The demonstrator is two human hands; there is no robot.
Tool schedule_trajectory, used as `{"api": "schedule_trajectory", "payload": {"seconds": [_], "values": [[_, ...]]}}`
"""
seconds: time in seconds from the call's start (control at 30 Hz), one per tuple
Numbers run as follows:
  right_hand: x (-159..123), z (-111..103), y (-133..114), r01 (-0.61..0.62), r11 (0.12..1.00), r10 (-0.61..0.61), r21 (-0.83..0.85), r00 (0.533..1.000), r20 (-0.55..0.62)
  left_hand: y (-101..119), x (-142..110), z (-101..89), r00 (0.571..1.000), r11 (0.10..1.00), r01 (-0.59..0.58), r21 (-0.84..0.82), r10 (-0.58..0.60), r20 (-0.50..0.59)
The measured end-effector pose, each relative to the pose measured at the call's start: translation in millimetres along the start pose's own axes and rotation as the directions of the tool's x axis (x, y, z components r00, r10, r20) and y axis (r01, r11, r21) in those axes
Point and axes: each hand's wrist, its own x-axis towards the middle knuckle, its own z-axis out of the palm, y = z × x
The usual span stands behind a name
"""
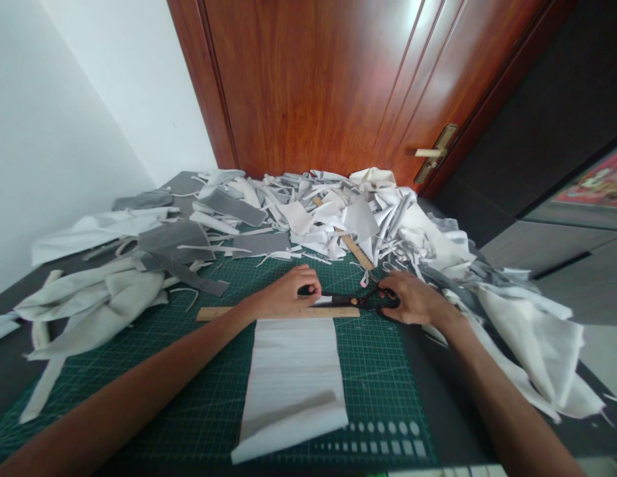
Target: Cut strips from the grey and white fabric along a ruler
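Observation:
A strip of white fabric [293, 371] lies lengthwise on the green cutting mat [378, 371], its near end curled over. A wooden ruler [278, 313] rests across its far end. Black-handled scissors [354, 302] are held by my right hand [410, 297], fingers through the loops, blades pointing left along the ruler's far side. My left hand [293, 291] is closed in a pinch at the fabric's far edge, beside the blade tips. A small white bit of fabric shows between that hand and the blades; the fingertips' exact hold is partly hidden.
A heap of white and grey fabric scraps [333, 215] covers the back of the table, with another wooden ruler [355, 250] partly buried. Crumpled cloth [104, 298] lies left, more white cloth [531, 338] right. Behind stands a wooden door [308, 86].

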Motion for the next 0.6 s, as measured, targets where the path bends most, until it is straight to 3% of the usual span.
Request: {"api": "schedule_trajectory", "payload": {"seconds": [0.6], "values": [[4.6, 7.4, 1.0, 0.049, 0.998, -0.05, 0.039, 0.998, 0.039, 5.1, 1.5, -1.1, 1.0, 1.0, 0.023, -0.01, -0.023, 0.014]]}}
